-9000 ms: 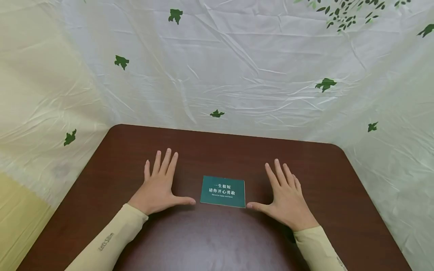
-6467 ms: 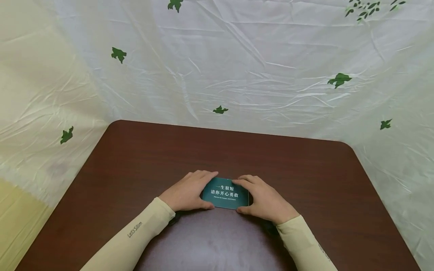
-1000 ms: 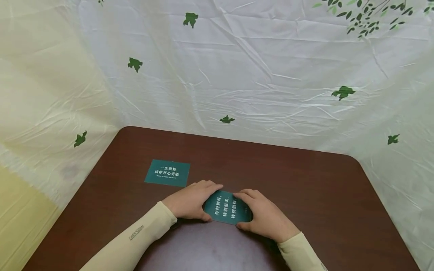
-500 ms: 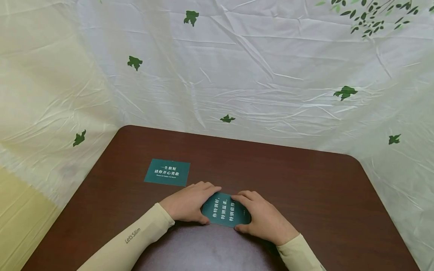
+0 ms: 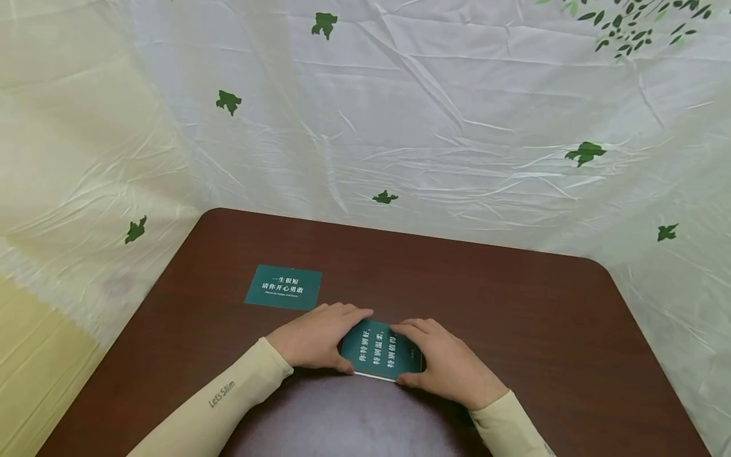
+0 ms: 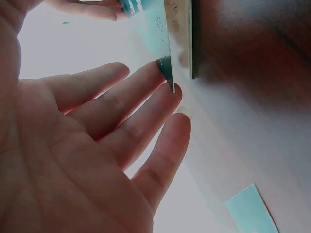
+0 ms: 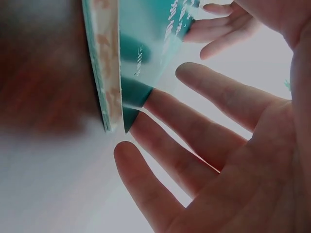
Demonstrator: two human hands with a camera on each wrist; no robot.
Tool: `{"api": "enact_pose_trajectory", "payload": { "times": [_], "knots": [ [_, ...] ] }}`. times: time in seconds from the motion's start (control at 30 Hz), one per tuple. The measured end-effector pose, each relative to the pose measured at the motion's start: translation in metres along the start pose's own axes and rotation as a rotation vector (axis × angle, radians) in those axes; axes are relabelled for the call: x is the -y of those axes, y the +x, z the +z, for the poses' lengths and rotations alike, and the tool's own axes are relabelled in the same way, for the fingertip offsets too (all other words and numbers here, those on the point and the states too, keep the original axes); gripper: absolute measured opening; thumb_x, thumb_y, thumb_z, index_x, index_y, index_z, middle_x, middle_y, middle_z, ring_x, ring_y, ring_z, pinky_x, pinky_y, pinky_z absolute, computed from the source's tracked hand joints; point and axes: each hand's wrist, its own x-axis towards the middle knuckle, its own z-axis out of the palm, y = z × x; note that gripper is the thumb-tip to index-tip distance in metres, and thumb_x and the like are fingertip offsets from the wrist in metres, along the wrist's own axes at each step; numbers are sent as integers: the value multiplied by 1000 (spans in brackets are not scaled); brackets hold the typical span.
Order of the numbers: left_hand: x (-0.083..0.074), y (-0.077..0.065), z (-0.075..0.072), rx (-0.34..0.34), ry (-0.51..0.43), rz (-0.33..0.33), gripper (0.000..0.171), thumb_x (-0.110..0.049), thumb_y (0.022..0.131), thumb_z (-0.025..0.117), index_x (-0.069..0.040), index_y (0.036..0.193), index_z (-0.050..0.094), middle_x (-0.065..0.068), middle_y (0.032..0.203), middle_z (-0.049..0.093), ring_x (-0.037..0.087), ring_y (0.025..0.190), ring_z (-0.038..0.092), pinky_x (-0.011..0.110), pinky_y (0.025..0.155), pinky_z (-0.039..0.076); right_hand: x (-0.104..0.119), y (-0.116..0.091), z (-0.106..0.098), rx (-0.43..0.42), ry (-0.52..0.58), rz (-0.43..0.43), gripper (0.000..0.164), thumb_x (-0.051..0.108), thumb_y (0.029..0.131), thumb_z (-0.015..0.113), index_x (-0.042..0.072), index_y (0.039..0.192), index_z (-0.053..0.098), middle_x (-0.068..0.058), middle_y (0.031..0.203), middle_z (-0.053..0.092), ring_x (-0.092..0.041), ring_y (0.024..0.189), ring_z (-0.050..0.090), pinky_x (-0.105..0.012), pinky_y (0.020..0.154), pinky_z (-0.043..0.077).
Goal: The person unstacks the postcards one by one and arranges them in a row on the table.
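In the head view my left hand (image 5: 314,339) and right hand (image 5: 445,362) hold a teal card (image 5: 377,355) by its two ends. Thumbs lie at its near edge, fingertips at the far edge. White characters run sideways across its face, and a thin white strip shows along the near edge. Both wrist views show a tan, patterned band (image 7: 106,53) between this card and a second teal edge below it. Behind my left hand, a matching teal card (image 5: 283,289) with horizontal white text lies flat; its corner also appears in the left wrist view.
A dark brown table (image 5: 457,273) with rounded far corners carries everything. White cloth (image 5: 434,127) printed with green leaves hangs behind and at the sides. Pale sleeves (image 5: 223,393) cover both forearms.
The horizontal-text card, first between my spread hands and then gripped, now lies farther back at left. My hands hold the sideways-text card instead; the white strip at its near edge newly shows.
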Motion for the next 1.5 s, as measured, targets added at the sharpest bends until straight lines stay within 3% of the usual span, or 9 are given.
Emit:
{"api": "enact_pose_trajectory", "payload": {
  "times": [0.27,0.4,0.57,0.77,1.07,1.5],
  "knots": [
    [8,1,-20,-46,-64,-42,98,-37,84,93,-16,165,45,2,159,57,23,142,56,46,120,39,5,21,-10,-32,16,-8,80,32,79,98,17,150,64,-1,151,63,-24,136,59,-45,105,60],
    [25,10,-28,-73,-77,-84,98,-37,83,94,-15,165,44,4,161,56,24,143,56,46,114,37,5,46,-11,-37,11,-30,80,31,81,97,14,151,63,-5,153,61,-29,140,57,-46,106,60],
    [46,21,-37,-103,-106,-146,98,-34,83,95,-15,166,44,5,165,53,25,146,54,48,117,36,4,78,-13,-22,11,-23,79,29,84,95,14,153,61,-7,158,58,-30,145,53,-47,109,58],
    [62,27,-40,-105,-144,-202,97,-31,83,95,-17,165,45,5,165,54,23,142,56,47,116,35,2,102,-9,23,34,-5,76,30,87,93,15,154,61,-8,160,56,-30,148,51,-47,112,56],
    [74,29,-38,-81,-131,-206,95,-30,84,95,-16,164,47,4,165,54,22,141,57,46,118,34,-2,113,2,51,59,-5,74,30,88,91,15,154,61,-8,160,56,-30,147,52,-46,113,55],
    [77,27,-37,-63,-87,-202,92,-30,84,95,-17,163,50,7,163,56,27,140,59,51,128,31,-2,114,6,53,86,-3,73,29,89,91,11,153,61,-12,163,54,-32,146,55,-49,115,54]
  ]
}}
